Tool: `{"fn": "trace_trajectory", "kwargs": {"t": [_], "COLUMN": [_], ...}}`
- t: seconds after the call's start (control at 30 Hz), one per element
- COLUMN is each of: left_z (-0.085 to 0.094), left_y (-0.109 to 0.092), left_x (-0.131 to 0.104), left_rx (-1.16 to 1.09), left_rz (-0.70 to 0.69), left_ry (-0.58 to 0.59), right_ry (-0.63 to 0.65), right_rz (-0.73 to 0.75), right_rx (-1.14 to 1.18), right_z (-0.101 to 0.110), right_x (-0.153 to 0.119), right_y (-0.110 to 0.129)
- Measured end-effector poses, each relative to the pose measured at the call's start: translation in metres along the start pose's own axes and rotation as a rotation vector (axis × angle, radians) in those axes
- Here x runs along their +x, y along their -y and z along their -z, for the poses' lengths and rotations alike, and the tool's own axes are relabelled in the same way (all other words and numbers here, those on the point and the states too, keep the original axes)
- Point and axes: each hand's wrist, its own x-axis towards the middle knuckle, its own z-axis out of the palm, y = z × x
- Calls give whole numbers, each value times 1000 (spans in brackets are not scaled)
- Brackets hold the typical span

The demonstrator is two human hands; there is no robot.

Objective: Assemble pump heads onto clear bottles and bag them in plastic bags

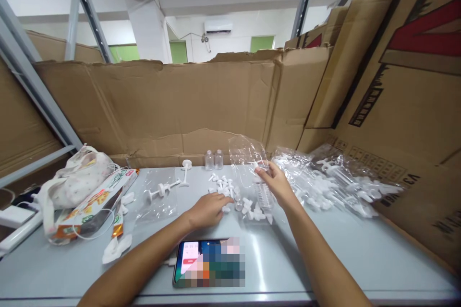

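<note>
My right hand pinches the upper part of a clear plastic bag. Inside it or just behind it show a ribbed clear plastic barrel and several white plastic parts. My left hand is low over the table, its fingers curled down at the near edge of a pile of small white plastic pieces. What those fingertips grip, if anything, is hidden. Two small clear bottles stand side by side behind the pile.
Bags of white parts are heaped at the right. Left of the pile lie a flat bag with a white plunger-like part and another such part. A phone lies in front; a cloth bag and snack box sit left. Cardboard walls the back.
</note>
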Motion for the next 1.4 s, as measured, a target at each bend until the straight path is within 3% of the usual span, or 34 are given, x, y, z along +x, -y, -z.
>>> {"fn": "trace_trajectory", "kwargs": {"t": [0.23, 0.37, 0.53, 0.7, 1.0, 1.2, 1.4], "left_z": [-1, -6, -9, -9, -22, -21, -21], "left_y": [24, 34, 28, 23, 31, 29, 28], "left_x": [0, -2, -4, -11, -15, -14, -16], "left_rx": [-162, -210, -146, -121, -143, -163, -223], "left_rz": [98, 89, 4, -34, -18, 12, 61], "left_ry": [-190, -171, -100, -112, -148, -238, -247], "right_ry": [-59, -58, -52, -42, -15, 4, -4], "right_rz": [-1, 2, 7, 27, 40, 43, 47], "right_rx": [-51, -59, -49, -20, 30, 39, 15], "right_z": [0, 0, -1, -3, -9, -13, -14], "right_x": [6, 7, 7, 9, 8, 6, 4], "right_y": [-12, -15, -19, -25, -31, -30, -27]}}
